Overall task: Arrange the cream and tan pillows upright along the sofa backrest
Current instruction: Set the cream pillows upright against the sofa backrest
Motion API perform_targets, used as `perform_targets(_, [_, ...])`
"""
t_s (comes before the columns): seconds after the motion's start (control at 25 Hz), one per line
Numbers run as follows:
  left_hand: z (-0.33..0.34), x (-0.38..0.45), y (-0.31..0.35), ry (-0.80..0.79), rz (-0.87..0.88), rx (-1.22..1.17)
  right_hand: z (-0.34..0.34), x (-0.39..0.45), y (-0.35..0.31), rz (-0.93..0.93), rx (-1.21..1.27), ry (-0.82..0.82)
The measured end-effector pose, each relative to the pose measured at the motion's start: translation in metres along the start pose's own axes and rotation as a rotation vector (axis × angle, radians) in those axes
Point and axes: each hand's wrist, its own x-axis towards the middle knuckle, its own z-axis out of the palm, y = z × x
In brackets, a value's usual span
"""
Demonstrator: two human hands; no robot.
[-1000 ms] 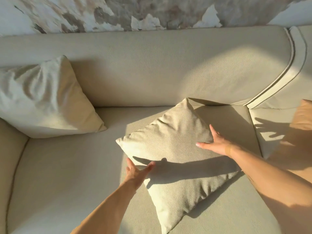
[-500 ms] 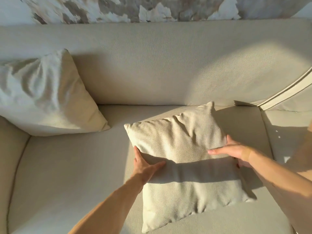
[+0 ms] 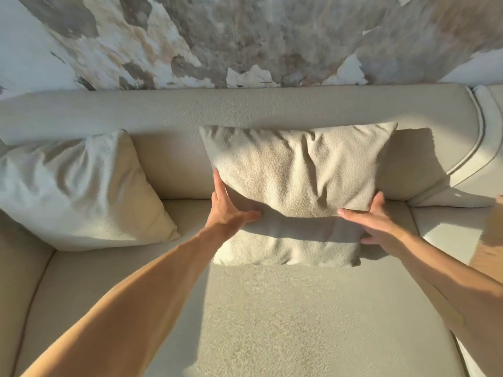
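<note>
1. Gripping from both sides, your left hand (image 3: 231, 210) and right hand (image 3: 377, 223) clasp the cream pillow (image 3: 294, 191) at its lower edges, thumbs on its face, fingers wrapped behind.
2. The pillow stands on the seat cushion (image 3: 272, 322), leaning on the backrest (image 3: 163, 115), right of the corner pillow (image 3: 76, 186).
3. Release too early and its soft, creased body may slump forward; press it back first.
4. A tan pillow (image 3: 490, 240) waits at the right edge.
</note>
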Motion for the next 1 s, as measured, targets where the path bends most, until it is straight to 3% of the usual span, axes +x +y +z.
perform_targets(0.24, [-0.003, 0.017, 0.009, 0.01, -0.031, 0.006, 0.019, 0.002, 0.001, 0.003, 0.082, 0.012])
perform_targets(0.52, [0.0, 0.02, 0.009, 0.001, -0.01, -0.002, 0.015, 0.002, -0.001, -0.039, -0.044, 0.029])
perform_targets(0.72, [-0.003, 0.002, 0.009, 0.001, 0.009, -0.003, 0.011, -0.007, 0.002, -0.163, -0.233, 0.096])
perform_targets(0.88, [-0.016, -0.027, 0.015, -0.075, 0.061, 0.027, -0.002, -0.044, 0.011, -0.259, -0.4, 0.035])
perform_targets(1.0, [-0.033, -0.055, 0.036, -0.106, 0.16, 0.222, -0.013, -0.086, 0.005, -0.302, -0.618, 0.089])
